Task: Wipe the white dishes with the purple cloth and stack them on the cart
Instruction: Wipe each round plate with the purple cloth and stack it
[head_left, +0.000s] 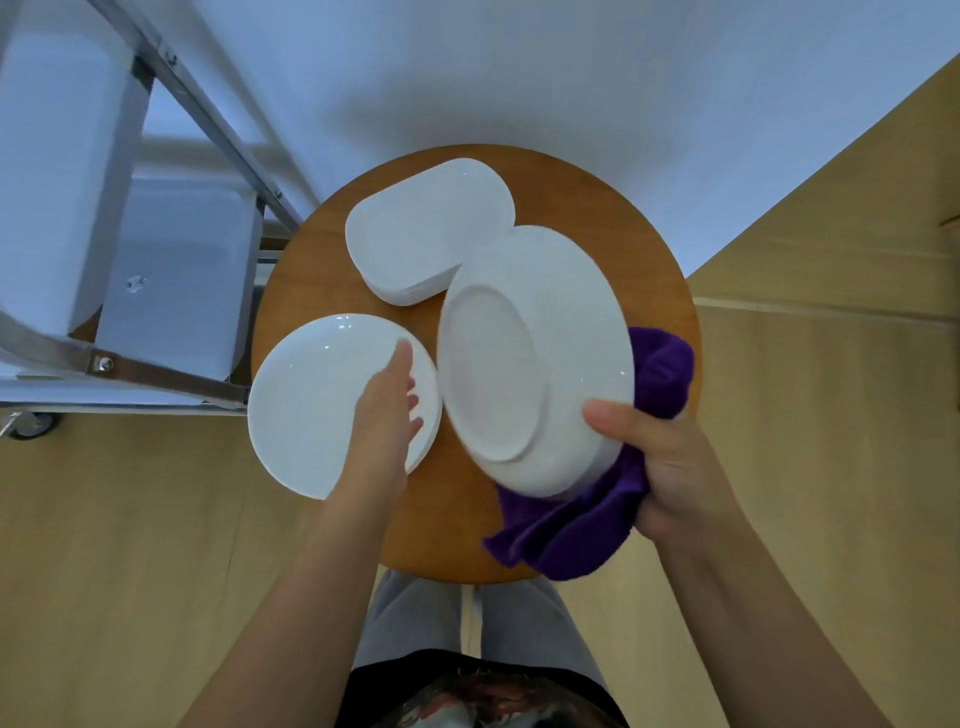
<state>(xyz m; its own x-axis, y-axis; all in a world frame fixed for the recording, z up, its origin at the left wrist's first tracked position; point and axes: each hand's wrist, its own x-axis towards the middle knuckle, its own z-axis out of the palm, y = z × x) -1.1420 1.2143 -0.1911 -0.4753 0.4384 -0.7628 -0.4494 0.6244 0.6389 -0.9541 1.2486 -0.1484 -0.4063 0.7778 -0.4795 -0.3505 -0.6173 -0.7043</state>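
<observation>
Cart (171, 270) at 9 o'clock, round wooden stool (670, 291) centre carrying a stack of oblong white plates (426, 234) at 12 and a stack of round white plates (311, 405) at 8. Right hand (670, 457) at 4 grasps an upturned white bowl (530, 358) with the purple cloth (597, 535) bunched under it, thumb on the bowl's wall; left hand (387, 415) lies released, fingers straight, on the round stack. Risk, as I judge it: one-handed grip through cloth could let the tilted bowl slip onto the round stack just beside it and chip both.
</observation>
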